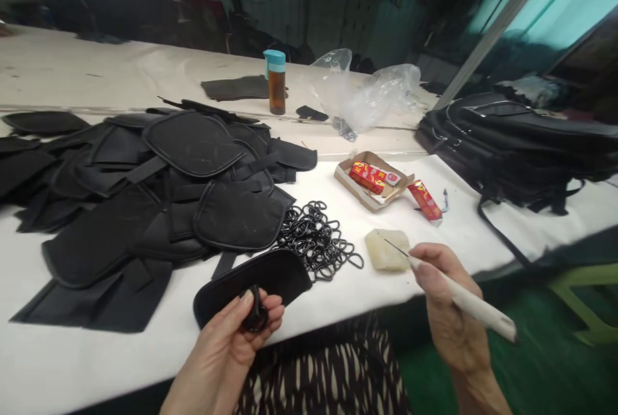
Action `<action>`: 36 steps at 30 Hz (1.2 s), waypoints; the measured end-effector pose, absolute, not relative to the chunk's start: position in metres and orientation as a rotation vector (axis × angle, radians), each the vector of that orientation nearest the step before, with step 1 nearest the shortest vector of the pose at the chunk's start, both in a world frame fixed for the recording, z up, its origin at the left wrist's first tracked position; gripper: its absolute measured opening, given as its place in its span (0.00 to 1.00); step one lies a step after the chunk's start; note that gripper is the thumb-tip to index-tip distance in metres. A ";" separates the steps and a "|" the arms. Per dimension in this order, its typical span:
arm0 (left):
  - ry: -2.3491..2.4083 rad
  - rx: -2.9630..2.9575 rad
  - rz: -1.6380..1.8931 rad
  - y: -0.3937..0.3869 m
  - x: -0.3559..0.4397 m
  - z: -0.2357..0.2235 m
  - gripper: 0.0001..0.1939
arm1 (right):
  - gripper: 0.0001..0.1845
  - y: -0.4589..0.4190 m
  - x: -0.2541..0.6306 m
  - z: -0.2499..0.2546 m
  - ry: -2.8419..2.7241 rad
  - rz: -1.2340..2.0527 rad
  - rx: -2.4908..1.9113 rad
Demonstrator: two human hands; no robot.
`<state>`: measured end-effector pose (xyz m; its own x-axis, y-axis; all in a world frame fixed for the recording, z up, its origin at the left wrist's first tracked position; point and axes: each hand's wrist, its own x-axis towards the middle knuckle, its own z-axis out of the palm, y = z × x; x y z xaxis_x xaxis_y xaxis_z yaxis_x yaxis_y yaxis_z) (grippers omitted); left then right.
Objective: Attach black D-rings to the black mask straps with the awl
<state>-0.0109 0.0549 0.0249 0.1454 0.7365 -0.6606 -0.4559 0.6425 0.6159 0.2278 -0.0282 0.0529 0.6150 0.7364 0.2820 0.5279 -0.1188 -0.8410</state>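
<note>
My left hand (pixel 241 325) is closed, pinching a small rolled black strap (pixel 257 312) at the edge of a black fabric panel (pixel 284 273). Whether a ring sits in that loop I cannot make out. A white-handled awl (pixel 476 304) with a thin metal point is gripped in my right hand (pixel 447 299). Its tip lies over or against a pale yellowish block (pixel 379 259), which looks like wax; contact is not certain. Between the panel and the block lies a heap of black D-shaped rings (pixel 316 238).
Stacked black panels (pixel 188 145) cover the left of the white table (pixel 38 363). Behind the block are a cardboard tray (pixel 355 191) with red packets and another red packet (pixel 425 201). Further back stand a bottle (pixel 277 87) and a plastic bag (pixel 376 96); black bags (pixel 526 138) lie right.
</note>
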 end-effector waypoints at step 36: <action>0.929 0.255 0.825 0.052 -0.019 0.023 0.07 | 0.12 -0.033 0.198 0.065 -0.717 0.489 -1.697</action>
<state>-0.0190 0.0519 0.0231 0.3266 0.7241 -0.6075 -0.5177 0.6748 0.5260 0.1979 -0.0333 0.0650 0.7246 0.6873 0.0515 0.2026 -0.1411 -0.9690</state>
